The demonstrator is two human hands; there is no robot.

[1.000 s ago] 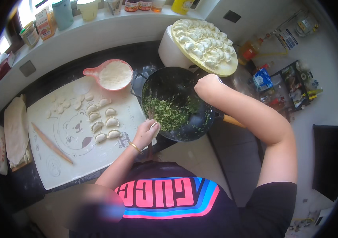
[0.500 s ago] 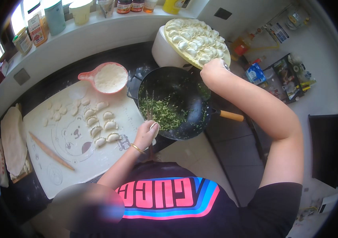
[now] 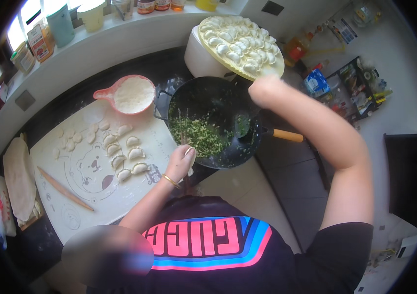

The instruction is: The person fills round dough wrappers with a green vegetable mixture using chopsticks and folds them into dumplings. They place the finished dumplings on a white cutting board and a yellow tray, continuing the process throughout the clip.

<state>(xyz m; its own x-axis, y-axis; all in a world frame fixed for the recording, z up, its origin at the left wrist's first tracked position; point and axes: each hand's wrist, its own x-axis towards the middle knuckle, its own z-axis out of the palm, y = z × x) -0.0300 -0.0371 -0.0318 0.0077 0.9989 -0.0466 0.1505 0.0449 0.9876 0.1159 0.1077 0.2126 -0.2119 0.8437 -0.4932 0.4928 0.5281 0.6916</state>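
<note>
My left hand is closed at the near left rim of the wok, with the pale edge of a thin dough wrapper showing at its fingers. Chopped green filling lies in the wok. Chopsticks stand in the filling and pass close to that hand; whether it grips them I cannot tell. My right hand, blurred, is at the near right edge of a round yellowish tray covered with dumplings. Its fingers are hidden.
A white mat holds folded dumplings, dough rounds and a rolling pin. A red-handled bowl of flour stands behind it. The tray rests on a white container. The wok's wooden handle points right.
My right hand has drawn back slightly toward me from the tray's edge and is blurred by motion. My left hand keeps its place by the wok. The whole view has shifted a little.
</note>
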